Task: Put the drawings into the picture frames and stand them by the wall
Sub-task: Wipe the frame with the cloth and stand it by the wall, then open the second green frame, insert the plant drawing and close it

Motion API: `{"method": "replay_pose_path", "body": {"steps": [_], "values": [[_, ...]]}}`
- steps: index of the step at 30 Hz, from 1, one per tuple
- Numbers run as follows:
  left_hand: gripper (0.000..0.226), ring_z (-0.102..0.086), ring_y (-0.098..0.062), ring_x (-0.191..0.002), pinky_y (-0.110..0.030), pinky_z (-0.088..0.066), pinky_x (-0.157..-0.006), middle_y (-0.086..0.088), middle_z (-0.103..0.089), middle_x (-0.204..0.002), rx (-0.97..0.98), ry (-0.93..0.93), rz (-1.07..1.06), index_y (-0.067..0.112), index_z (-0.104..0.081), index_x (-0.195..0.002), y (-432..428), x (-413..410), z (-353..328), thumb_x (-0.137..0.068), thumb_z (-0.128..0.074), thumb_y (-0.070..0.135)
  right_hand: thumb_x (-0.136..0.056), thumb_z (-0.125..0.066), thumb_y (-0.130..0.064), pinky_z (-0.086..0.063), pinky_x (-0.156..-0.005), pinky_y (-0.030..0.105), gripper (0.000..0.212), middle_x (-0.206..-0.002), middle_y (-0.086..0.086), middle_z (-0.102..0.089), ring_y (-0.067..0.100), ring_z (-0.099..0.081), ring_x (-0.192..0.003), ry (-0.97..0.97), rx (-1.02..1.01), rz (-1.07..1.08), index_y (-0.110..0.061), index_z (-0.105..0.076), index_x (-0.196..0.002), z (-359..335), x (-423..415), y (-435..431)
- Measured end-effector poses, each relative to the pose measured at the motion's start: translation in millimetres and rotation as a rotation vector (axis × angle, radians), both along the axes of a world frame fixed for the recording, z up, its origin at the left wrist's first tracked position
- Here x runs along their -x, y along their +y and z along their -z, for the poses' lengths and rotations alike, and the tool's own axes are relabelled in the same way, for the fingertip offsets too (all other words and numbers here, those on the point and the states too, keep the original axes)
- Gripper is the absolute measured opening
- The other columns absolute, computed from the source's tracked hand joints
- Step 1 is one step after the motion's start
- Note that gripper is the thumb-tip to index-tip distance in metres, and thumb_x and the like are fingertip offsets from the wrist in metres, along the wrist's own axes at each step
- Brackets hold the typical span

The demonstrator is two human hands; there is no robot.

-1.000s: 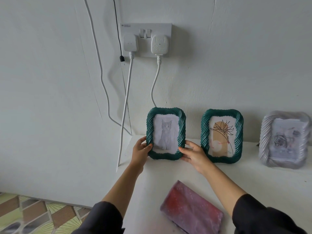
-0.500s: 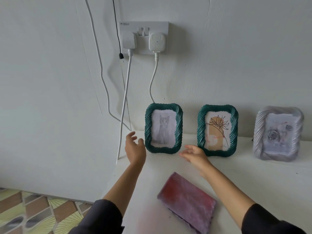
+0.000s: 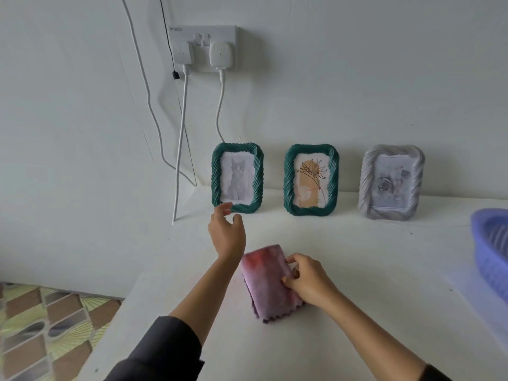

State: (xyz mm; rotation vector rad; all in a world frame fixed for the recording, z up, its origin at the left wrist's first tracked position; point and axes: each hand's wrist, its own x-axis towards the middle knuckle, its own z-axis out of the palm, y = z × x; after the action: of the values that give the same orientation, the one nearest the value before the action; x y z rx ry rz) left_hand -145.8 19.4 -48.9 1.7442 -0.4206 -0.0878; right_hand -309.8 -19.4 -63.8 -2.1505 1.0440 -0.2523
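Head view: three filled frames stand upright by the wall: cat frame, flower frame, grey frame. Left hand hovers loosely open and empty near the cat frame's lower edge. Right hand pinches the folded cloth. Recommended: lift the cloth without nudging any frame.

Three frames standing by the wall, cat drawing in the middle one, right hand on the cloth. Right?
No: the head view shows the cat drawing in the leftmost frame; the middle frame holds a plant drawing. Three frames by the wall, right hand on the cloth: correct.
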Motion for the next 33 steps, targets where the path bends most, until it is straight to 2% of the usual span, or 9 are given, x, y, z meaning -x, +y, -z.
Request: {"method": "replay_pose_path", "body": {"steps": [5,10,13,18,21,23,25,28,33], "values": [[0.032,-0.054,-0.024,-0.107,-0.028,-0.039,-0.083,-0.008,-0.059,-0.118,0.008,0.05,0.004,0.011,-0.054,-0.117,5,39,-1,-0.086,-0.048,0.005,-0.08,-0.065,-0.017,-0.037,-0.069,0.02,0.042,-0.069,-0.011,-0.047,0.013,-0.051,-0.077,-0.065,-0.029,0.08,-0.013,-0.052,-0.12,8,45,21],[0.033,-0.055,-0.024,-0.102,-0.032,-0.042,-0.084,-0.01,-0.059,-0.118,0.001,0.084,0.017,0.012,-0.054,-0.118,6,67,-6,-0.086,-0.048,0.007,-0.081,-0.066,-0.023,-0.036,-0.061,0.016,0.048,-0.087,0.001,-0.057,0.015,-0.055,-0.081,-0.12,-0.061,0.059,-0.01,-0.049,-0.124,8,64,36],[0.033,-0.057,-0.026,-0.103,-0.036,-0.046,-0.085,-0.009,-0.059,-0.118,-0.016,0.106,0.046,0.013,-0.054,-0.118,1,73,-11,-0.086,-0.047,0.009,-0.081,-0.066,-0.03,-0.045,-0.061,0.021,0.054,-0.077,-0.002,-0.059,0.014,-0.061,-0.06,-0.108,-0.178,0.009,-0.008,-0.046,-0.126,1,70,30],[0.035,-0.05,-0.015,-0.071,-0.023,-0.038,-0.055,-0.004,-0.057,-0.096,-0.086,0.187,0.204,0.009,-0.052,-0.122,-25,68,-26,-0.087,-0.049,0.005,-0.086,-0.062,-0.029,-0.05,-0.045,0.024,0.057,-0.077,0.008,-0.056,0.018,-0.057,-0.043,-0.212,-0.432,0.158,-0.007,-0.039,-0.133,-19,77,-32],[0.039,-0.044,-0.012,-0.064,-0.022,-0.034,-0.053,-0.003,-0.052,-0.086,-0.138,0.266,0.338,0.006,-0.048,-0.126,-51,59,-31,-0.087,-0.05,0.004,-0.087,-0.059,-0.027,-0.05,-0.053,0.028,0.048,-0.076,0.002,-0.054,0.02,-0.056,-0.056,-0.232,-0.247,0.221,-0.01,-0.044,-0.13,-36,68,-84],[0.043,-0.048,-0.014,-0.073,-0.021,-0.039,-0.059,-0.01,-0.055,-0.102,-0.177,0.267,0.41,0.008,-0.043,-0.132,-70,53,-33,-0.089,-0.05,0.003,-0.087,-0.059,-0.024,-0.052,-0.07,0.037,0.047,-0.079,0.002,-0.055,0.022,-0.056,-0.071,-0.264,-0.102,0.239,-0.012,-0.044,-0.13,-46,55,-116],[0.051,-0.052,-0.02,-0.095,-0.021,-0.043,-0.072,-0.014,-0.052,-0.124,-0.199,0.205,0.461,0.014,-0.037,-0.138,-89,45,-34,-0.091,-0.051,0.001,-0.086,-0.06,-0.02,-0.048,-0.083,0.037,0.056,-0.099,0.01,-0.059,0.024,-0.057,-0.092,-0.289,0.005,0.219,-0.017,-0.037,-0.138,-52,41,-143],[0.061,-0.044,-0.018,-0.106,-0.016,-0.042,-0.063,-0.014,-0.041,-0.14,-0.197,0.075,0.505,0.026,-0.029,-0.141,-116,30,-33,-0.091,-0.051,0.0,-0.087,-0.059,-0.012,-0.041,-0.096,0.033,0.068,-0.14,0.013,-0.042,0.026,-0.046,-0.126,-0.327,0.075,0.163,-0.026,-0.024,-0.144,-58,23,-175],[0.078,-0.041,-0.022,-0.116,-0.039,-0.045,-0.095,-0.016,-0.031,-0.144,-0.141,0.036,0.498,0.038,-0.017,-0.145,-143,5,-22,-0.089,-0.052,-0.005,-0.087,-0.059,-0.007,-0.045,-0.098,0.039,0.081,-0.146,0.008,-0.034,0.031,-0.051,-0.121,-0.361,0.054,0.101,-0.039,-0.012,-0.145,-50,1,-210]]}}
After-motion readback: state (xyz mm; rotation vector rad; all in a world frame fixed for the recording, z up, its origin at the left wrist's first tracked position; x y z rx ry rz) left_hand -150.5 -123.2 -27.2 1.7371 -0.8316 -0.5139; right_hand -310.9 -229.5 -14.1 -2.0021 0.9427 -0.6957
